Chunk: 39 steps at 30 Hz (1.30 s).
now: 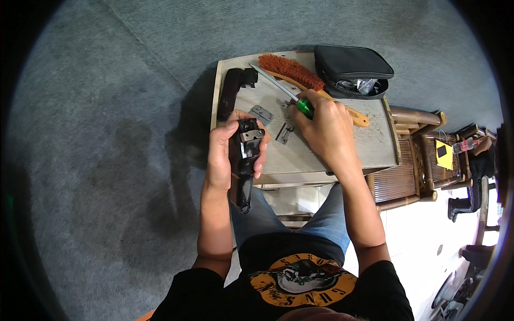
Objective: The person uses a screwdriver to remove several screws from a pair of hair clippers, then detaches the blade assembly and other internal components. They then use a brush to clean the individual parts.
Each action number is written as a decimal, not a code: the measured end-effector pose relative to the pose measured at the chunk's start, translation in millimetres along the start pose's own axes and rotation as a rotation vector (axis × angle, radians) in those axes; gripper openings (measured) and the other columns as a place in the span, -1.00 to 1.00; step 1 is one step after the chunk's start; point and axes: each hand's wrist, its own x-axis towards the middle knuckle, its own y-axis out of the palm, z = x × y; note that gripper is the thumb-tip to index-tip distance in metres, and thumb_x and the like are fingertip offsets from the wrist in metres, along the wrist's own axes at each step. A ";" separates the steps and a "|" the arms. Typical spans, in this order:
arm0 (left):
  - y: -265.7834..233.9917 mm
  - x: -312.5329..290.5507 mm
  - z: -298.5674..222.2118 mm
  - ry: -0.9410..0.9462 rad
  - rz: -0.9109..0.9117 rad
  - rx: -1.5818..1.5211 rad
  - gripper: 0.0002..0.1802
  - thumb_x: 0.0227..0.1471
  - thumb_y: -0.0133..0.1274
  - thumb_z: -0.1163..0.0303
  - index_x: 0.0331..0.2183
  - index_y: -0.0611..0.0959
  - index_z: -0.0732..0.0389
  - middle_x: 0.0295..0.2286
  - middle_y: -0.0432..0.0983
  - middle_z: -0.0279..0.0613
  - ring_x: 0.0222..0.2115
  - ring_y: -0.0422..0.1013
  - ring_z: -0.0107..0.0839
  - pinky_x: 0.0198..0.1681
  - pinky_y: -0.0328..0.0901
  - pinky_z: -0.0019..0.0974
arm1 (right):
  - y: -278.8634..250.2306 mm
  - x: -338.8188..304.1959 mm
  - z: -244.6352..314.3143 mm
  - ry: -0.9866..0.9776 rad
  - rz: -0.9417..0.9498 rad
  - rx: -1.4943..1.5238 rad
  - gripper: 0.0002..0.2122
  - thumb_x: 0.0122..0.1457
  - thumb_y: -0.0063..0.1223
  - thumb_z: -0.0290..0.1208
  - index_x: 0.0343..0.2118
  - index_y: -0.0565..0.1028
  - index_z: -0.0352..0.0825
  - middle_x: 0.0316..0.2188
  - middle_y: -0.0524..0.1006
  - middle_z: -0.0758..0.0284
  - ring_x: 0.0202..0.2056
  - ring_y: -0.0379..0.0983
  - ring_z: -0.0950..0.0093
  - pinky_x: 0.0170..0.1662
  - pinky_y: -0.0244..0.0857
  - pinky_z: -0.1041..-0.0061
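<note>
My left hand (218,152) is wrapped round a black hair clipper (247,167), held upright with its head end away from me and a hanging loop at the near end. A metal piece with screws shows at the clipper's head. In my right hand (331,128) is a screwdriver (305,108) with a green handle, its long shaft pointing to the far left. Between the hands, a flat metal clipper blade (261,114) lies on the small table (316,163). Nearer me rests a small dark metal bracket (285,134). Small pieces by my right fingertips are partly hidden.
A dark elongated clipper-like piece (231,91) lies along the table's left edge. Behind the screwdriver is a wooden brush (292,69) with rust-coloured bristles. An unzipped black case (353,61) stands at the far right corner. Bamboo furniture (395,179) and another person (479,166) are to the right.
</note>
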 end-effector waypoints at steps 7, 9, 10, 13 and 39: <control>-1.3 -2.4 3.0 0.020 -0.177 -0.017 -0.64 0.41 -0.12 0.05 -0.10 0.43 0.18 -0.33 0.55 -0.07 -0.54 0.50 -0.39 -0.53 0.45 -0.29 | -23.8 -10.1 -0.9 0.117 -0.044 0.350 -0.64 0.29 0.23 -0.34 0.09 0.48 -0.33 -0.46 0.66 0.10 -0.42 0.66 0.25 -0.28 0.44 0.22; 3.0 0.4 4.1 0.052 -0.232 0.027 -0.67 0.47 -0.08 0.08 -0.11 0.44 0.18 -0.27 0.58 -0.13 -0.46 0.52 -0.40 -0.44 0.47 -0.30 | -42.2 -24.1 -10.8 0.153 0.067 0.405 -0.59 0.35 0.15 -0.39 0.16 0.30 -0.40 -0.34 0.65 0.11 -0.34 0.61 0.41 -0.20 0.43 0.32; 6.6 0.2 4.1 0.068 -0.253 0.022 -0.52 0.49 -0.11 0.01 0.01 0.50 0.29 -0.28 0.53 -0.06 -0.45 0.47 -0.39 -0.46 0.41 -0.31 | -46.6 -31.1 -17.4 0.142 0.095 0.425 -0.61 0.36 0.13 -0.41 0.14 0.30 -0.41 -0.31 0.65 0.08 -0.29 0.61 0.39 -0.15 0.43 0.33; -0.3 -0.5 5.0 0.072 -0.151 -0.010 -0.46 0.50 -0.13 -0.06 0.07 0.48 0.27 -0.22 0.50 -0.05 -0.45 0.45 -0.42 -0.45 0.40 -0.35 | -53.2 -44.8 -30.5 0.088 0.179 0.494 -0.70 0.39 0.08 -0.48 0.08 0.30 -0.43 -0.15 0.64 0.02 -0.09 0.60 0.31 0.05 0.41 0.34; 16.6 -8.4 -6.8 -0.072 -0.205 0.085 -0.31 0.45 -0.20 -0.07 0.04 0.57 0.46 -0.22 0.63 0.30 -0.53 0.67 -0.13 -0.56 0.62 -0.28 | -76.7 -40.2 -64.6 -0.053 0.434 0.750 -0.76 0.08 0.28 -0.63 -0.15 0.64 -0.47 -0.21 0.74 0.22 -0.21 0.70 0.50 -0.05 0.57 0.51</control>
